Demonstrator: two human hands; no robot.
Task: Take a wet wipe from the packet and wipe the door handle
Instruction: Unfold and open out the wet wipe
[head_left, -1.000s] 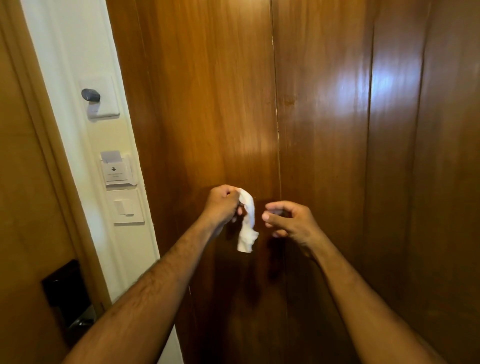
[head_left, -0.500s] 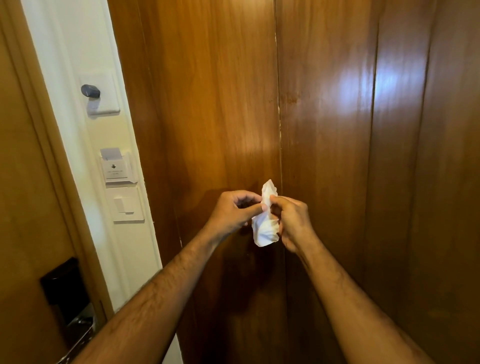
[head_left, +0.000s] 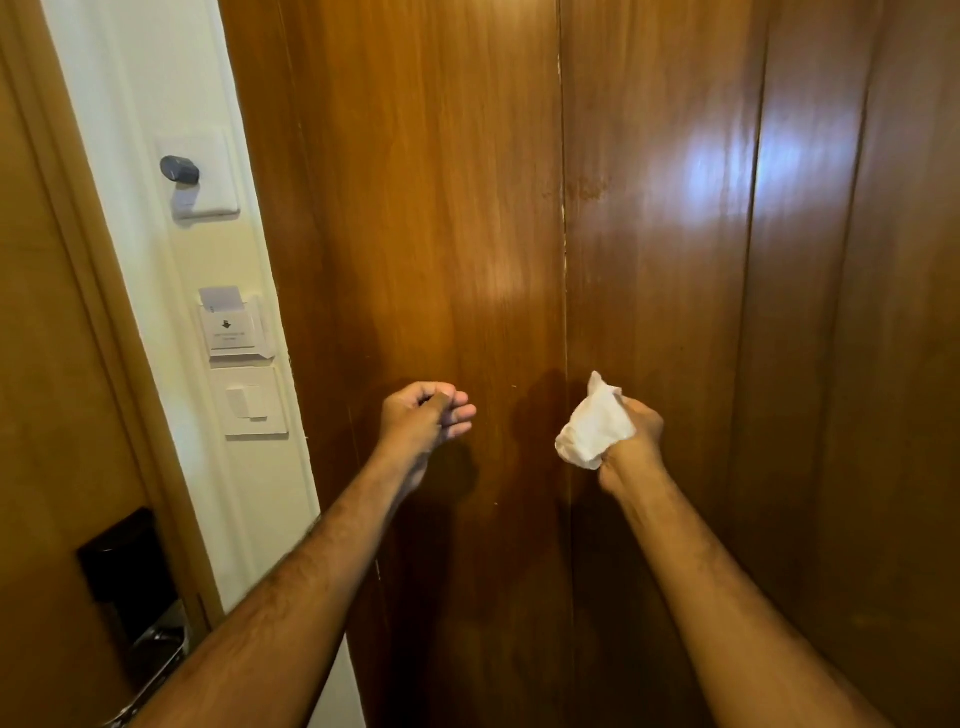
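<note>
Head view looks at tall wood panels (head_left: 426, 208) with a vertical seam (head_left: 563, 234) running down the middle. Right hand (head_left: 631, 439) is clenched around a bunched white wipe (head_left: 595, 428), which bulges out to the left of the fist with one corner sticking up; it sits just right of the seam, close to the panel, though contact with the wood cannot be told. Left hand (head_left: 423, 418) holds nothing, its fingers loosely curled with the tips near the thumb, in front of the panel left of the seam. Bare wood lies between the two hands, which are well apart, and the panels above them are unobstructed up to the top of the frame.

Left of the panels runs a narrow white wall strip (head_left: 130, 104) carrying a plate with a dark knob (head_left: 179, 170), a key-card holder (head_left: 231, 325) with a card in it, and a switch (head_left: 249, 402) below that. The left forearm crosses the strip's lower end. Further left is a door (head_left: 47, 364) with a black lock plate (head_left: 124, 561) and, at the bottom edge, a metal handle (head_left: 156, 660), partly cut off by the frame and partly hidden by the forearm. That handle is well apart from the wipe, down and to the far left of it.
</note>
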